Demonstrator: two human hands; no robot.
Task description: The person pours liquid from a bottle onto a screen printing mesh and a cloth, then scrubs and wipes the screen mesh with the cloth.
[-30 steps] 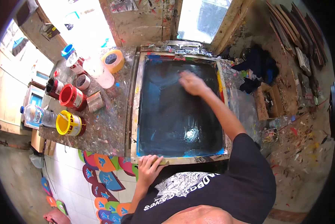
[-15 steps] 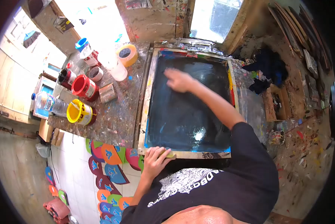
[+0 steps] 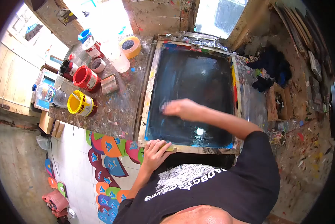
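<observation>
A framed printing screen (image 3: 197, 86) with a dark, wet, shiny mesh lies on the bench in front of me. Over the lower left of the mesh is my right hand (image 3: 184, 109), low against the surface; motion smears its fingers, and whether they hold anything is unclear. My left hand (image 3: 155, 154) rests at the near wooden edge of the frame, its fingers curled over a small yellow-green sponge-like piece (image 3: 170, 148). Blue, yellow and red stains mark the frame's borders.
Left on the stained bench (image 3: 117, 119) stand a yellow paint tub (image 3: 86, 106), a red tub (image 3: 92, 84), a water bottle (image 3: 50, 94), a white bottle (image 3: 119, 61) and a tape roll (image 3: 135, 47). Coloured printed pieces (image 3: 109, 145) lie below. Dark cloth (image 3: 274, 65) sits right.
My right hand has swept from the upper left of the mesh down toward its near left part. My left hand stays at the frame's near edge. The view has shifted slightly.
</observation>
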